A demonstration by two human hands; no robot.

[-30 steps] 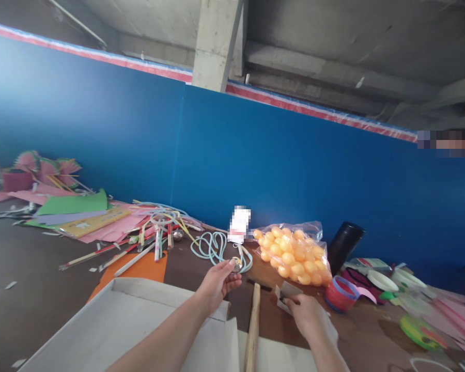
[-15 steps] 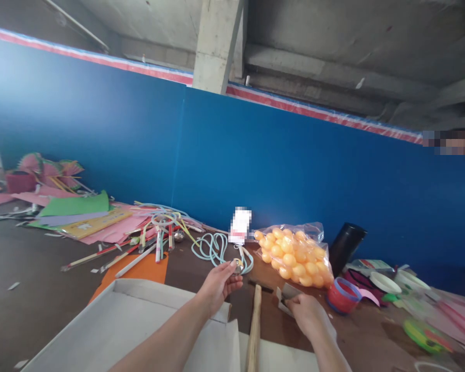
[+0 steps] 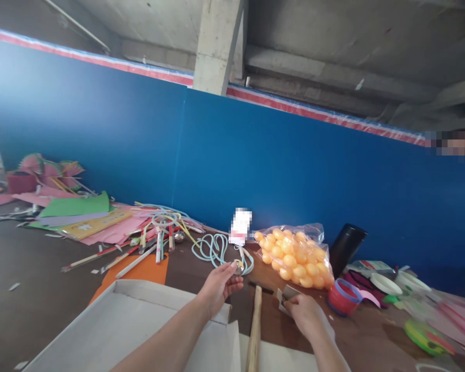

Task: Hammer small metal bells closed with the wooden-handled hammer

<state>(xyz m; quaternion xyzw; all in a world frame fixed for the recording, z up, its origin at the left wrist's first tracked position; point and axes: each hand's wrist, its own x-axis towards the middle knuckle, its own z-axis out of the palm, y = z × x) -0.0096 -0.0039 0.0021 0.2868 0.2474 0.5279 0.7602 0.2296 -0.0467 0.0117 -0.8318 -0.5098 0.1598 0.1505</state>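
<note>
1. Left hand (image 3: 220, 287): thumb and fingertips closed on a shiny round metal piece (image 3: 238, 267), held up over the table (image 3: 23, 310), in front of the pale blue cord (image 3: 207, 248). Bell or ball, can't tell; too small here.
2. Right hand (image 3: 306, 312): fingers bunched narrow at a small open cardboard box (image 3: 290, 291). Whether I'm pinching a flap or something inside, can't tell (my own knuckles are in the way).
3. Step, my read: handling small parts, metal piece steadied on the left while the right works at the box.
4. Between my hands: wooden-handled tool (image 3: 254, 330), probably a hammer, dark bar across its far end. Neither hand touches it.
5. White cardboard tray (image 3: 139, 315) under my left forearm; bag of orange balls (image 3: 294, 258) just beyond the box.
6. Next move calls for, I'd judge, a firm left pinch, since smooth round metal could slip, and right fingertips freed from the flaps without tipping the box. The handle would be easy to knock, so both wrists want room around it.
</note>
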